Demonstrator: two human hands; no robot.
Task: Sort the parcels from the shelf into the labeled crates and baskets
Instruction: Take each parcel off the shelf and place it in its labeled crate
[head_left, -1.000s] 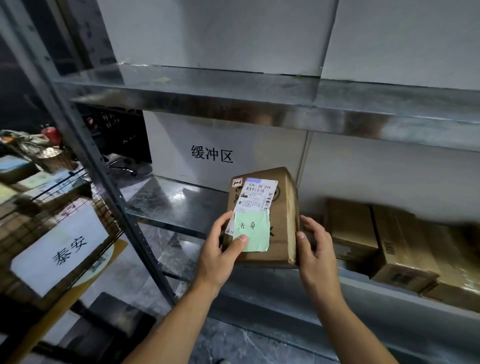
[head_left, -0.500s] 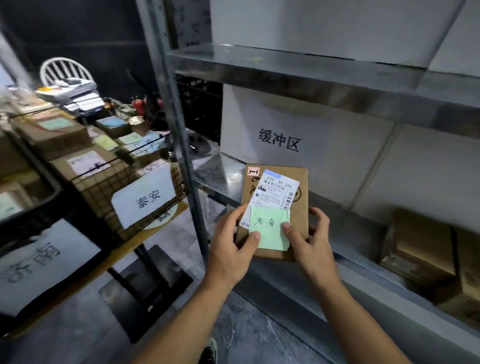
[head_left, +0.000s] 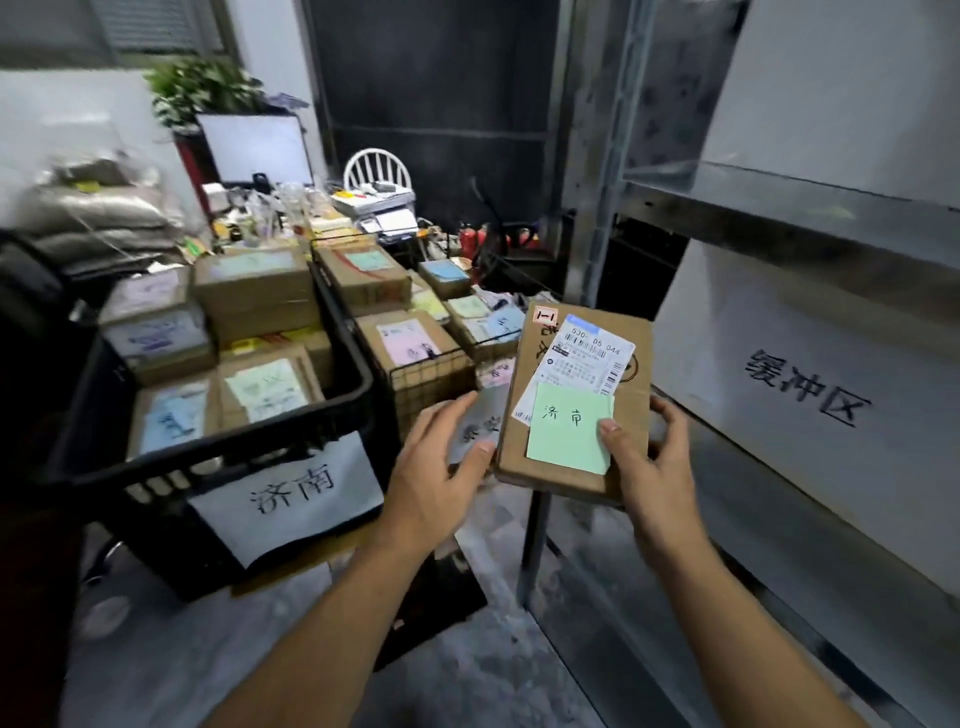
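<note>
The steel shelf (head_left: 779, 208) fills the right side, its white sign board (head_left: 810, 395) behind the lower tier, and over to the left sits the black crate (head_left: 218, 457) with the paper label reading 济南 (head_left: 293, 491), already packed with boxes; behind it the wire basket (head_left: 431, 374) holds more. Between them, in the air off the shelf's front corner post, is the cardboard parcel (head_left: 576, 467), held upright-ish with its long axis running up and away from the person, top tilted slightly left. Its green note (head_left: 569, 428) reads 济南 too, so I'd judge the black crate is the destination, and that lies down and to the left of the parcel, past the left hand. The right hand (head_left: 654, 457) is gripping the parcel's lower right edge, thumb pinning the green note. The left hand (head_left: 441, 467) is nearer the crate, fingers spread and open, fingertips just at the parcel's left edge; whether it bears any weight I can't tell. Compared with half a second back, the view has swung left: the crate's label is now in full sight, the parcel has come away from the shelf front, and the left hand has loosened from a clasp on the box.
</note>
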